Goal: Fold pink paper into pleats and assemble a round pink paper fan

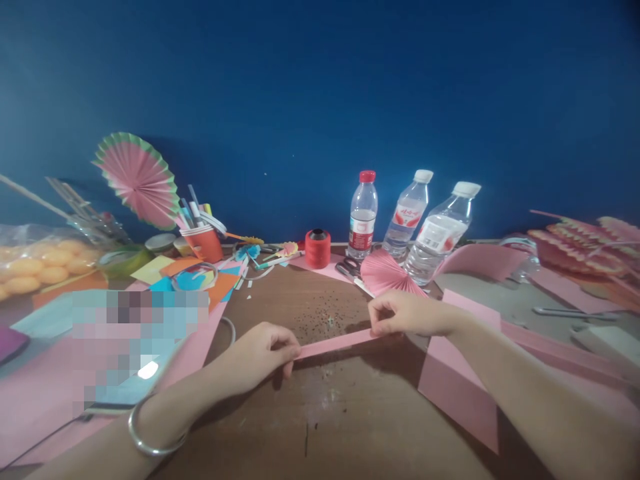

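A narrow strip of pink paper [336,343] is stretched between my hands, a little above the brown table [370,420]. My left hand [265,355] pinches its left end between thumb and fingers; a silver bangle circles that wrist. At the other end, my right hand [400,313] grips the strip the same way. Just behind my right hand lies a pleated pink paper fan [389,272], with black-handled scissors [346,268] beside it. Small dark specks [325,313] are scattered on the wood beyond the strip.
A red thread spool [318,249] and several water bottles [363,220] line the blue wall. Pens fill an orange cup [201,241] at left, near a round pleated fan [135,180] and a bag of orange balls [45,263]. Pink sheets [463,387] lie at right.
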A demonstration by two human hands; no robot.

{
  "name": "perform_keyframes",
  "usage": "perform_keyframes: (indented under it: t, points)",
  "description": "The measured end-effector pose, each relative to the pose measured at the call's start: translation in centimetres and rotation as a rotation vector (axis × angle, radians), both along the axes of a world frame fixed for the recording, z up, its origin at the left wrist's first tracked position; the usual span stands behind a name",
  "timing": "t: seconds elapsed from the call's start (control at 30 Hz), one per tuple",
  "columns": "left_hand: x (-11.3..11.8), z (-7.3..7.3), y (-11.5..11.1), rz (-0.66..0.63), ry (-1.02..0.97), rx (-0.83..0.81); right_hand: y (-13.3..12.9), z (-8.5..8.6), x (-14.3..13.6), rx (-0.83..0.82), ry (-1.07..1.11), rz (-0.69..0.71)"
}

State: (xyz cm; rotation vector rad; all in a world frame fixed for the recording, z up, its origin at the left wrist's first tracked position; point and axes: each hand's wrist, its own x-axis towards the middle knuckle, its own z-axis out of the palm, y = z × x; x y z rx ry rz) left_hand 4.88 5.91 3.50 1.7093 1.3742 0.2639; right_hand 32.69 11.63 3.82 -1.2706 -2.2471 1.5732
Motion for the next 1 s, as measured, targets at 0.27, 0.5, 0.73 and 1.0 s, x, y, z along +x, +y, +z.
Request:
perform_keyframes:
  t: [0.27,0.5,0.73,1.0]
  points:
    - [-0.6,-0.3,0.5,0.002,0.017,-0.009,0.5,0.2,1.0,0.022,-0.042,-0.027]
    - [-1.5,-0.5,1.4,0.037,-0.057,0.03,0.6,0.6,1.8,-0.006,-0.11,-0.108]
    - [-2.0,-1.2,1.9,0.12,-0.156,0.032,0.6,0.4,2.3,-0.013,-0.084,-0.164]
    - [-2.3,-1.2,1.8,-0.037,-0.341,-0.102,0.0,1.6,2.1,0.128,-0.276,-0.129]
